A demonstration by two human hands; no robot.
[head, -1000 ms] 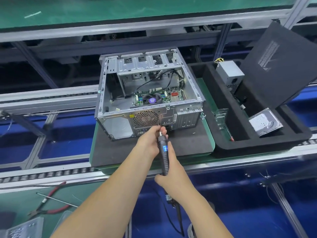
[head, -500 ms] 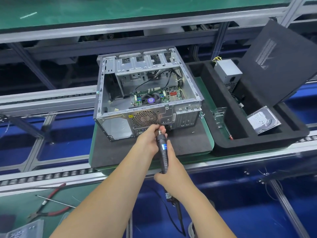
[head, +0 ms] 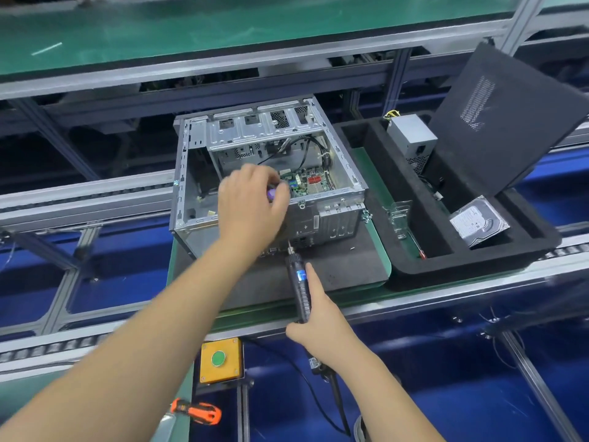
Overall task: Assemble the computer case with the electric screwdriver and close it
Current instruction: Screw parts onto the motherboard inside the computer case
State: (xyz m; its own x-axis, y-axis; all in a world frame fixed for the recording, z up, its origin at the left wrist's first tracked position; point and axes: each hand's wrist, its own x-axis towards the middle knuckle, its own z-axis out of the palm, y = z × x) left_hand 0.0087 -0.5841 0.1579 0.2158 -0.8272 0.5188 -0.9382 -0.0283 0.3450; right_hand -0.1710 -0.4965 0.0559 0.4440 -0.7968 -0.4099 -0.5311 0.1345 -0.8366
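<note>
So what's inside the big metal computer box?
The open computer case holds a green motherboard, black cables and a metal drive cage. The left hand reaches in and covers the fan, leaving only a purple bit showing.

The open case (head: 271, 173) lies on a dark mat (head: 344, 269). The left hand (head: 251, 205) reaches over its near wall, fingers curled above the fan; whether it holds anything cannot be told. The right hand (head: 318, 320) grips the screwdriver (head: 299, 282), tip at the rear panel's lower edge. A foam tray (head: 446, 260) to the right holds a hard drive (head: 478, 221) and a power supply (head: 412, 140).
</note>
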